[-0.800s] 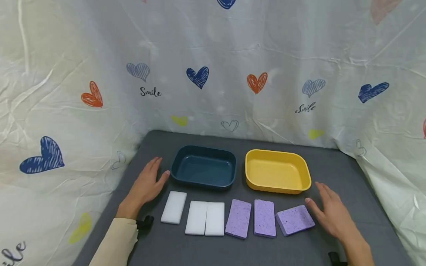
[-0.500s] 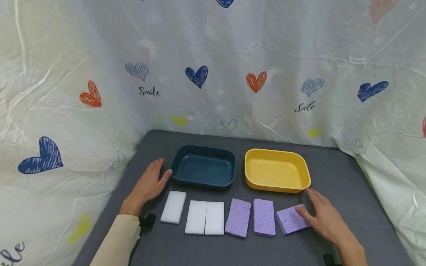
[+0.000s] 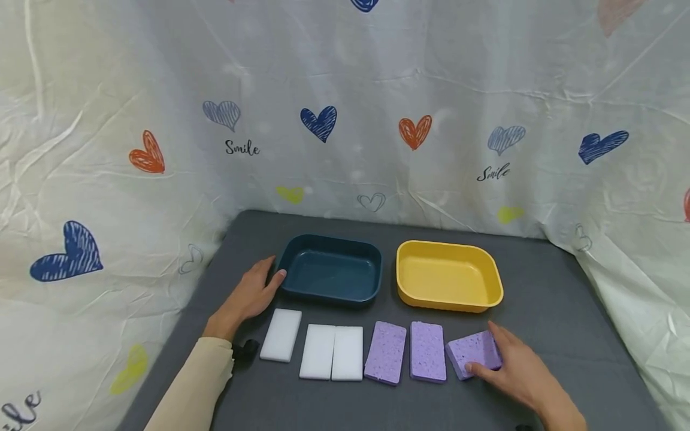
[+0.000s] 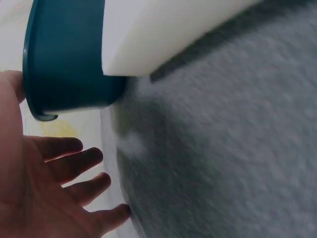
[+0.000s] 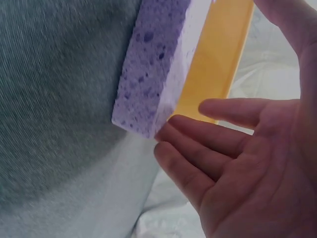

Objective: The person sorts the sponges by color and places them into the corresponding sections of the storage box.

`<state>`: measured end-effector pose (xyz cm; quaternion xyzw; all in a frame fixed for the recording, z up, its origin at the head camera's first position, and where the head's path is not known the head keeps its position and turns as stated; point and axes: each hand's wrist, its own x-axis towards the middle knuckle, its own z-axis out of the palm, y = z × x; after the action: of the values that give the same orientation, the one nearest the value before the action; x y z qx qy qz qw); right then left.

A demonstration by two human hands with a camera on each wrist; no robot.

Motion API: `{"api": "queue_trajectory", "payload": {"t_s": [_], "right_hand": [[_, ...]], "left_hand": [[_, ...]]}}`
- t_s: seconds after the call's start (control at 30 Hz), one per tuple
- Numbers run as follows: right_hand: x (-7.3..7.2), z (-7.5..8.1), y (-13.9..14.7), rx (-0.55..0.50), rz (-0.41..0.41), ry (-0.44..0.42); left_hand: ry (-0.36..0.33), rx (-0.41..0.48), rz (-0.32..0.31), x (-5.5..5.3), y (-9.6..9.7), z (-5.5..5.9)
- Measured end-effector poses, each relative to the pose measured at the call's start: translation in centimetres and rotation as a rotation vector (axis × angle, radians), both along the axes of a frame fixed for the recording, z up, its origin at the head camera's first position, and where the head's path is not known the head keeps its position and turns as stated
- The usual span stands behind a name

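Note:
My left hand (image 3: 251, 293) is at the left end of a dark teal tray (image 3: 334, 297), thumb tip right at its rim. Its fingers are spread below the tray's side in the left wrist view. At the right, my right hand (image 3: 520, 368) spans the rightmost purple sponge (image 3: 471, 353), thumb over the near side and fingers by the far right corner. The right wrist view shows relaxed fingers (image 5: 185, 171) close to the end of that sponge, which lies flat on the grey table.
Two more purple sponges (image 3: 428, 352) and several white sponges (image 3: 281, 335) lie in a row in front of the trays. A yellow tray (image 3: 450, 304) stands to the right of the teal one. A white curtain (image 3: 366, 78) with printed hearts hangs behind the grey table (image 3: 302, 410).
My right hand has moved left and toward me, onto the rightmost purple sponge. My left hand has shifted right, up to the teal tray's rim. The sponges and trays have stayed put.

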<state>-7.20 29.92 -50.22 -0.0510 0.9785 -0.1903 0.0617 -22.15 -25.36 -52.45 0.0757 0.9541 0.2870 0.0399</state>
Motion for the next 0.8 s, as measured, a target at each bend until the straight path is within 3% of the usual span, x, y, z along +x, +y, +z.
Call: {"api": "queue_trajectory", "payload": {"t_s": [0.23,0.47,0.63,0.8], "right_hand": [[0.0,-0.5,-1.0,0.055,-0.054,-0.098],[-0.1,-1.1,-1.7,0.062,-0.124,-0.139],[0.1,-1.7,-2.0,0.068,-0.148,-0.175],[0.2,-1.7,-2.1,0.061,-0.144,-0.140]], "left_hand": [[0.015,0.012,-0.015,-0.7,0.6,0.1],[-0.004,0.001,-0.031,-0.5,1.1,0.2],[0.033,-0.002,-0.036,-0.3,1.0,0.0],[0.016,0.001,-0.030,-0.3,1.0,-0.1]]}}
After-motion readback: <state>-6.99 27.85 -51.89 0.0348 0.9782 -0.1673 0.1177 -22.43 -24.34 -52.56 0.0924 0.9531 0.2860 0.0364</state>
